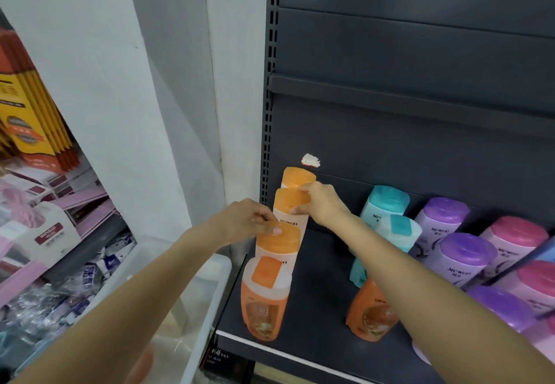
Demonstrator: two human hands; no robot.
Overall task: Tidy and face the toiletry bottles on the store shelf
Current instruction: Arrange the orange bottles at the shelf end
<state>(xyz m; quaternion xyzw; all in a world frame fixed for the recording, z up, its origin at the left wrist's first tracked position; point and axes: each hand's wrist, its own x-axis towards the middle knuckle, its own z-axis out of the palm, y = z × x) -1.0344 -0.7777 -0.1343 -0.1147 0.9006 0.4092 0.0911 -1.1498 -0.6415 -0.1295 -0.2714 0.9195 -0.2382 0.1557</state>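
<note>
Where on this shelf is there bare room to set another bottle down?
Bare shelf runs between the left orange-capped row and the teal bottles, back to the panel. The right side, purple bottles and pink bottles, is packed.

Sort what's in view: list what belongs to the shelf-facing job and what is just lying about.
Job: orange-capped bottles, held by left hand and right hand; teal bottles; purple bottles; pink bottles; shelf.

Lying about: yellow boxes; clear plastic bin; pink packages.

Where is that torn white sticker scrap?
The white sticker scrap is stuck on the shelf's dark back panel, just above the rearmost orange-capped bottle.
</note>
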